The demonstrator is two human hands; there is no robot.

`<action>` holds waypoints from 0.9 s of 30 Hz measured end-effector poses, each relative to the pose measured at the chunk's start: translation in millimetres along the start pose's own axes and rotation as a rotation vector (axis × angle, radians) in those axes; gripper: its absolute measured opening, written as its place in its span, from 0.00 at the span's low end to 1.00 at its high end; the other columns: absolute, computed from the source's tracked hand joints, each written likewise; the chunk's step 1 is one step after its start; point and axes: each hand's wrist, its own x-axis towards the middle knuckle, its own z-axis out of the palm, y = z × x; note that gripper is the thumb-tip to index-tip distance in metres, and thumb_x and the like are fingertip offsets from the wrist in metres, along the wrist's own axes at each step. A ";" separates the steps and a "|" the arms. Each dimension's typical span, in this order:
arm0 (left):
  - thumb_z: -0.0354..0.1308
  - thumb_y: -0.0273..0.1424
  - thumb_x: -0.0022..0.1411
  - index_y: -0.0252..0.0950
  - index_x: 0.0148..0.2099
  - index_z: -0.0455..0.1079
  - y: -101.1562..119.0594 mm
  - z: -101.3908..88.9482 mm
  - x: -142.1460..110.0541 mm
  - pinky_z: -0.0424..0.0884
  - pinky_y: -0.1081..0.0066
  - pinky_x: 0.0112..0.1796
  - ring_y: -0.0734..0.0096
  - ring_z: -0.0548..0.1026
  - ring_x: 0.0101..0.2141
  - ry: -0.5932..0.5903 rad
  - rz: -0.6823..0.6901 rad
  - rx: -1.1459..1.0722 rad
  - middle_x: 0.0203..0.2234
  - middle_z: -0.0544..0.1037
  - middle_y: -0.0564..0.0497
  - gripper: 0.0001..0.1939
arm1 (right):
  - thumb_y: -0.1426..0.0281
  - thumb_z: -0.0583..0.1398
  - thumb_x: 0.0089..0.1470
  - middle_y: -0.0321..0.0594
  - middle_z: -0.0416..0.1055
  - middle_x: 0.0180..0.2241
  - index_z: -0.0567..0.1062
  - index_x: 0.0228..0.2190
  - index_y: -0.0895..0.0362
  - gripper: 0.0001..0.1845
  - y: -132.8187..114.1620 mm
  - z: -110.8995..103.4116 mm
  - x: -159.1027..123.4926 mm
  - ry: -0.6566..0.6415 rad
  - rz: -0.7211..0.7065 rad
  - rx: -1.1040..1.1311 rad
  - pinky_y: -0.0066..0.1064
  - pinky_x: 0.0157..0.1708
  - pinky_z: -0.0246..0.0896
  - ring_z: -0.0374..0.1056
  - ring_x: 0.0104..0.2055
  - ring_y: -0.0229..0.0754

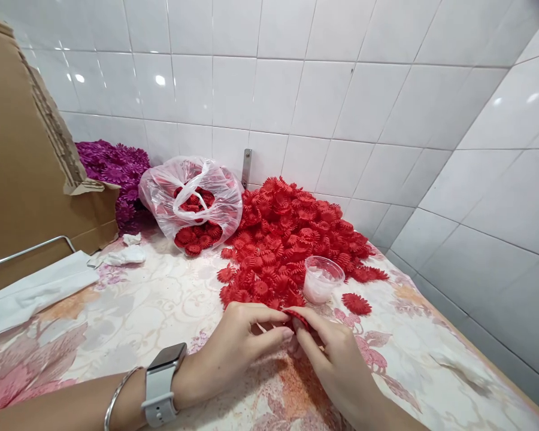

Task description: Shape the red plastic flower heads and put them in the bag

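Note:
Between the fingertips of both hands is a small red fabric flower [298, 316], mostly covered by the fingers. My left hand [242, 344], with a watch and a bracelet at the wrist, pinches it from the left. From the right, my right hand [327, 353] grips the same flower. Just beyond the hands stands a clear plastic cup [324, 280] with whitish, translucent stuff inside. A single red flower piece [356, 303] lies flat to the right of the cup. Behind them rises a large heap of red fabric flowers [291, 227].
A clear plastic bag [220, 191] of red flowers sits left of the heap, with purple flowers [110, 173] behind it. At far left are a cardboard box [31, 155] and a folded white cloth [40, 290]. A floral tablecloth [170, 305] covers the table against tiled walls.

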 end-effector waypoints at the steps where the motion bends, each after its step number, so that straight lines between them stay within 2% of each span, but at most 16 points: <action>1: 0.55 0.30 0.58 0.35 0.33 0.76 -0.5 0.3 -0.1 0.66 0.78 0.30 0.73 0.74 0.29 0.023 -0.009 -0.004 0.29 0.79 0.53 0.09 | 0.73 0.49 0.53 0.41 0.76 0.29 0.73 0.34 0.58 0.13 0.4 0.7 -0.8 0.018 -0.050 -0.035 0.30 0.30 0.64 0.72 0.30 0.43; 4: 0.56 0.31 0.57 0.35 0.31 0.76 -1.6 1.2 -0.1 0.66 0.78 0.30 0.72 0.74 0.28 0.074 -0.032 -0.023 0.26 0.79 0.53 0.09 | 0.74 0.49 0.53 0.41 0.77 0.29 0.72 0.34 0.59 0.13 1.7 2.3 -3.2 0.051 -0.145 -0.103 0.28 0.27 0.63 0.72 0.28 0.41; 8: 0.58 0.31 0.55 0.35 0.32 0.76 -2.6 1.1 0.0 0.68 0.78 0.31 0.71 0.75 0.30 0.084 -0.052 -0.086 0.28 0.80 0.53 0.07 | 0.75 0.51 0.54 0.36 0.74 0.22 0.71 0.31 0.57 0.09 3.6 1.4 -4.3 0.024 -0.151 -0.172 0.26 0.23 0.60 0.69 0.22 0.38; 11: 0.59 0.32 0.54 0.34 0.30 0.75 -3.7 0.6 -0.1 0.68 0.77 0.29 0.71 0.74 0.28 0.083 -0.076 -0.069 0.26 0.79 0.52 0.07 | 0.75 0.52 0.53 0.33 0.70 0.19 0.68 0.27 0.56 0.06 5.3 0.2 -3.5 0.019 -0.161 -0.225 0.25 0.19 0.56 0.64 0.17 0.36; 15: 0.59 0.33 0.54 0.34 0.31 0.74 -3.5 0.5 -0.1 0.68 0.76 0.28 0.71 0.74 0.27 0.050 -0.089 -0.066 0.25 0.78 0.52 0.07 | 0.76 0.53 0.51 0.32 0.67 0.17 0.63 0.22 0.55 0.09 7.6 0.1 -1.8 0.045 -0.227 -0.274 0.24 0.18 0.53 0.62 0.17 0.35; 18: 0.57 0.30 0.56 0.36 0.35 0.75 -1.2 0.2 0.3 0.67 0.77 0.30 0.72 0.74 0.29 0.036 -0.030 -0.032 0.29 0.79 0.52 0.06 | 0.75 0.53 0.51 0.33 0.65 0.16 0.61 0.20 0.55 0.10 7.8 1.8 -0.8 0.040 -0.244 -0.282 0.24 0.19 0.53 0.63 0.17 0.36; 21: 0.56 0.30 0.56 0.36 0.33 0.74 -1.0 -0.2 1.1 0.66 0.76 0.31 0.73 0.73 0.29 0.045 -0.016 -0.020 0.28 0.78 0.53 0.06 | 0.73 0.53 0.52 0.34 0.66 0.17 0.64 0.21 0.56 0.09 5.5 3.9 -0.3 0.020 -0.192 -0.241 0.25 0.19 0.55 0.63 0.18 0.37; 25: 0.54 0.33 0.58 0.35 0.31 0.69 -9.0 0.3 4.2 0.66 0.75 0.29 0.72 0.72 0.28 0.061 -0.133 -0.213 0.25 0.75 0.53 0.08 | 0.71 0.50 0.55 0.40 0.73 0.27 0.70 0.30 0.57 0.09 0.7 3.0 0.2 -0.031 -0.103 -0.070 0.29 0.29 0.61 0.69 0.28 0.41; 27: 0.55 0.35 0.57 0.34 0.31 0.67 -14.4 0.5 7.2 0.67 0.73 0.31 0.71 0.72 0.29 0.074 -0.163 -0.333 0.27 0.75 0.52 0.08 | 0.69 0.48 0.56 0.40 0.73 0.28 0.69 0.32 0.56 0.10 -0.8 0.4 1.3 -0.031 -0.005 0.056 0.30 0.30 0.63 0.70 0.29 0.42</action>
